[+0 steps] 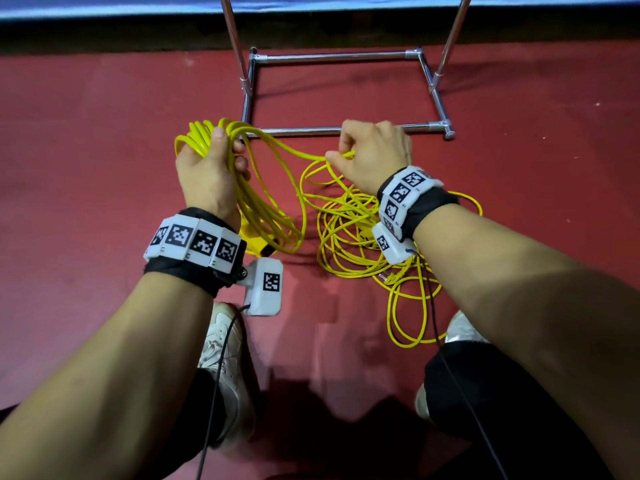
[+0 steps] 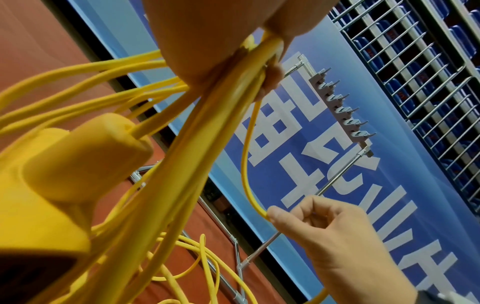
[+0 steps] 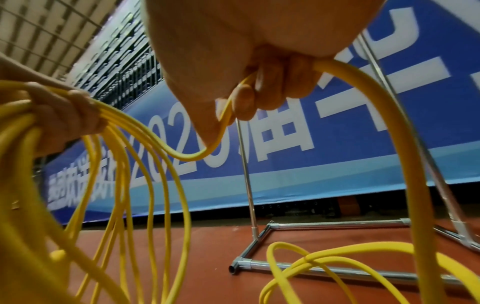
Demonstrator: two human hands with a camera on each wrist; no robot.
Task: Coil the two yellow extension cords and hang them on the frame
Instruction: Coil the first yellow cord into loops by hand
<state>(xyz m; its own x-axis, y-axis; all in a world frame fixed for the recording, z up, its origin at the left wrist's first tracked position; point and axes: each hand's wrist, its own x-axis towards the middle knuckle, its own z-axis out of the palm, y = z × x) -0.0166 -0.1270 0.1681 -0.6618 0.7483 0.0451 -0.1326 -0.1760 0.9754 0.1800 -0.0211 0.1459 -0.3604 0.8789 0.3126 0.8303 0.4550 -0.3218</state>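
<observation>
Just before the frame point(image 1: 346, 129), the left hand point(image 1: 207, 171) grips a coil point(image 1: 256, 206) hanging downward; the right hand point(image 1: 374, 154) pinches its free strand. Only the left wrist view shows the frame's hook rail point(image 2: 340, 109). A loose cord point(image 1: 363, 244) sprawls on the floor.

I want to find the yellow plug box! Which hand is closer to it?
Left. The yellow plug box hangs just below the left hand, among its cord loops. The right hand is farther off, pinching one strand.
</observation>
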